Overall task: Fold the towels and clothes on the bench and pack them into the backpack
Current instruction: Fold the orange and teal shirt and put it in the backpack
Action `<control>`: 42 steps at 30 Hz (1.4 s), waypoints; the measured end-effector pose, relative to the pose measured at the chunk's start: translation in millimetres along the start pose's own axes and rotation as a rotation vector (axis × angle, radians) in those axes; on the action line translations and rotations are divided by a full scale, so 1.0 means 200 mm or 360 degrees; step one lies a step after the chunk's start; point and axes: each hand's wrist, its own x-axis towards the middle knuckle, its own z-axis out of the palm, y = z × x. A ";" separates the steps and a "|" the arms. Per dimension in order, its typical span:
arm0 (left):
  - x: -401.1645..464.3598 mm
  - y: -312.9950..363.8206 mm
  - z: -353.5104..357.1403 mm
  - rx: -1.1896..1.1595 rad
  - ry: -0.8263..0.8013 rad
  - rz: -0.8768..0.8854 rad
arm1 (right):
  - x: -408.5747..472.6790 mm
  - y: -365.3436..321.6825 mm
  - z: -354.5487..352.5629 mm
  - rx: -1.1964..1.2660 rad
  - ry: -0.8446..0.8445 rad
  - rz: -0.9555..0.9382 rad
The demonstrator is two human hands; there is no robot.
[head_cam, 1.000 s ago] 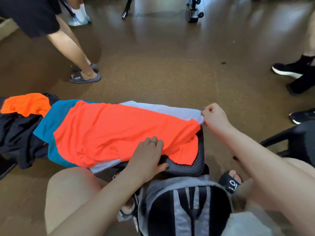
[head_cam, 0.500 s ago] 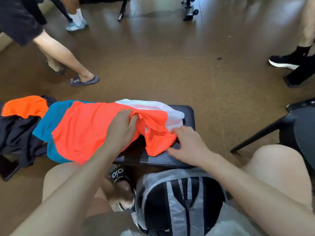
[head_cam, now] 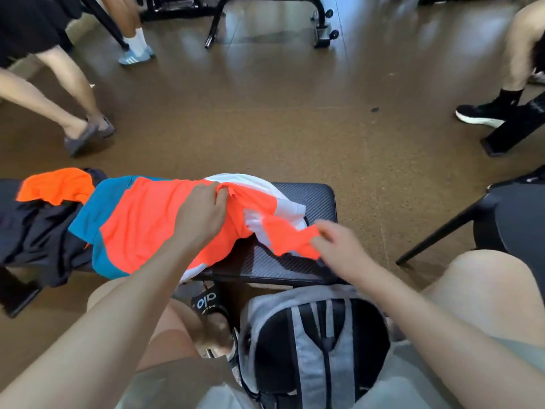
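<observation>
An orange shirt [head_cam: 153, 219] lies across the black padded bench [head_cam: 312, 199], over a white cloth [head_cam: 259, 187] and a teal cloth [head_cam: 97, 214]. My left hand [head_cam: 203, 214] grips a bunch of the orange shirt near its middle. My right hand [head_cam: 339, 246] pinches the shirt's right corner, lifted a little off the bench. A grey and black backpack [head_cam: 312, 343] stands between my knees, just in front of the bench. Further left lie a dark garment [head_cam: 38, 234] and another orange piece [head_cam: 56, 184].
A black chair [head_cam: 501, 219] stands to the right. Other people's legs and shoes are on the brown floor at the far left [head_cam: 85, 134] and far right [head_cam: 480, 113]. Gym equipment frames [head_cam: 321, 28] stand at the back.
The orange shirt lay flat a second ago; my left hand has gathered its middle and my right hand has come in from the far right corner and lifted the shirt's near right corner.
</observation>
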 end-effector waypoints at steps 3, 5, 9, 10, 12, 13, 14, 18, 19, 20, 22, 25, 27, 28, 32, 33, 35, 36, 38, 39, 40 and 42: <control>0.01 -0.03 -0.03 -0.0022 -0.0053 -0.0066 | 0.06 0.08 -0.26 0.0349 0.0527 0.0348; 0.00 -0.03 -0.03 -0.0009 -0.0079 -0.0093 | 0.08 0.15 -0.37 0.0180 0.0632 0.0519; -0.11 0.08 0.00 0.0055 -0.0033 -0.0152 | 0.03 0.15 -0.25 -0.0270 0.0386 0.0393; -0.17 0.11 0.01 0.0104 -0.0011 -0.0089 | 0.00 0.14 -0.19 -0.0350 0.0345 0.0258; -0.28 0.16 0.07 0.0204 -0.0046 0.0132 | -0.04 0.12 -0.06 -0.0497 0.0282 -0.0022; -0.33 0.17 0.11 0.0261 -0.0124 0.0200 | -0.06 0.11 0.00 -0.0547 0.0201 -0.0098; -0.37 0.18 0.15 0.0320 -0.0249 0.0200 | -0.08 0.10 0.07 -0.0587 0.0103 -0.0122; -0.46 0.16 0.32 0.0373 -0.0722 -0.0107 | -0.10 0.09 0.25 -0.0803 -0.0119 -0.0087; -0.48 0.15 0.35 0.0394 -0.0709 -0.0084 | -0.09 0.08 0.27 -0.0788 -0.0116 -0.0052; -0.49 0.14 0.38 0.0401 -0.0666 -0.0035 | -0.08 0.08 0.28 -0.0739 -0.0113 -0.0009; -0.50 0.13 0.40 0.0346 -0.0594 0.0047 | -0.06 0.06 0.29 -0.0655 -0.0170 0.0100; -0.49 0.12 0.40 0.0179 -0.0638 0.0116 | -0.05 0.06 0.28 -0.0786 -0.0237 0.0123; -0.48 0.10 0.36 -0.0020 -0.0755 0.0278 | -0.08 0.05 0.25 -0.0831 -0.0240 0.0070; -0.48 0.09 0.33 -0.0112 -0.0795 0.0410 | -0.10 0.05 0.23 -0.0802 -0.0239 0.0041; -0.54 0.16 0.20 -0.0323 -0.0954 0.0966 | -0.24 0.06 0.05 -0.0801 -0.0351 0.0164; -0.56 0.18 0.19 -0.0318 -0.1019 0.1048 | -0.27 0.08 -0.01 -0.0935 -0.0499 0.0250; -0.58 0.19 0.21 -0.0230 -0.1082 0.1117 | -0.29 0.10 -0.11 -0.1242 -0.0879 0.0412; -0.56 0.19 0.23 -0.0184 -0.1038 0.1081 | -0.29 0.11 -0.14 -0.1322 -0.0980 0.0446; -0.50 0.15 0.27 -0.0114 -0.0795 0.0853 | -0.24 0.11 -0.14 -0.1247 -0.0816 0.0393; -0.46 0.13 0.29 -0.0073 -0.0649 0.0680 | -0.20 0.10 -0.11 -0.1106 -0.0606 0.0347; -0.42 0.12 0.30 -0.0029 -0.0536 0.0492 | -0.15 0.08 -0.08 -0.0940 -0.0377 0.0304; -0.35 0.08 0.34 0.0058 -0.0505 0.0182 | -0.04 0.03 0.03 -0.0681 -0.0080 0.0230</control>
